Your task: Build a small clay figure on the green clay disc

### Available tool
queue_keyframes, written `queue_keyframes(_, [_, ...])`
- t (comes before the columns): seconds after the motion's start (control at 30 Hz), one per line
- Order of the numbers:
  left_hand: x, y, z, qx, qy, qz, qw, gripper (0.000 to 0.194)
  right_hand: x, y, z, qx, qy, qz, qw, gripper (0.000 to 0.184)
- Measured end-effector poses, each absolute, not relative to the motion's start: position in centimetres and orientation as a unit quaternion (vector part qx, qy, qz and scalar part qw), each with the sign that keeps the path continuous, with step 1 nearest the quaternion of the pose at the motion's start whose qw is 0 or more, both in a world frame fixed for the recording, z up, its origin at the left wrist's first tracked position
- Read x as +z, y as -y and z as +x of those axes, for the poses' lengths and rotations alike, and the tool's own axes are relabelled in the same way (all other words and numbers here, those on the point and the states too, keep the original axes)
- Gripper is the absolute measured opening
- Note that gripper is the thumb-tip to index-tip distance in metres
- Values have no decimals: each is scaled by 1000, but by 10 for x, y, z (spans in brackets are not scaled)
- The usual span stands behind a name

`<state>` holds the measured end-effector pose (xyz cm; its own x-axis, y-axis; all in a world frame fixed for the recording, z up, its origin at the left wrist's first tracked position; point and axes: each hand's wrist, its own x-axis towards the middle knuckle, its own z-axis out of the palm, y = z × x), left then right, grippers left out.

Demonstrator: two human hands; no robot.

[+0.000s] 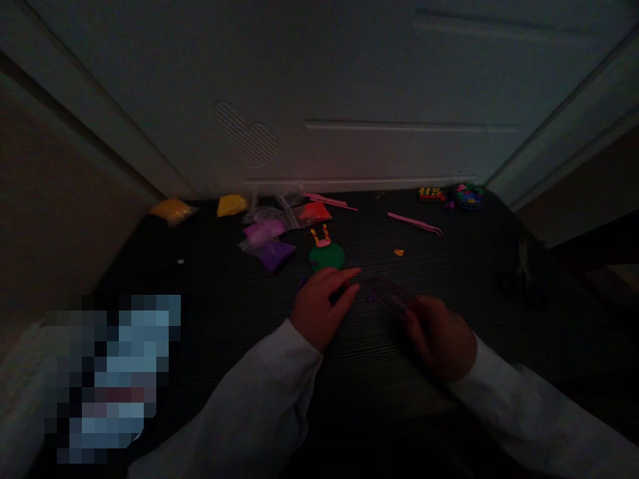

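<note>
My left hand is over the dark table at the near edge of a flat green clay disc. Its forefinger and thumb are stretched out and apart. Touching the disc's far edge is a pink clay piece with two orange-yellow twisted strips standing out from it. My right hand is closed around a thin, clear plastic piece, which points toward my left fingertips. A small purple clay bit lies between my hands. Some purple shows beside my left hand, mostly hidden. Dim light and blur obscure details.
Bags of orange, yellow, purple and red clay lie behind. Pink tools, an orange bit, scissors and colourful clay pieces are toward the right. A pixelated area covers the lower left.
</note>
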<state>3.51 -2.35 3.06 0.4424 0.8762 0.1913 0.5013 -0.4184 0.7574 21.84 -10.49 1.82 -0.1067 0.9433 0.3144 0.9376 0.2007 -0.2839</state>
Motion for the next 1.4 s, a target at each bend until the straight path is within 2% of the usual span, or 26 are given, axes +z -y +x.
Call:
queue_keyframes(0.3, [26, 15, 45, 310, -404, 801, 314, 21, 22, 99, 217, 22, 744, -641, 188, 22])
queue_keyframes(0.53, [26, 14, 46, 296, -419, 805, 298, 22, 26, 97, 215, 35, 759, -632, 154, 17])
queue_keyframes(1.4, [23, 13, 46, 269, -431, 822, 258, 21, 22, 96, 215, -9, 783, -605, 143, 19])
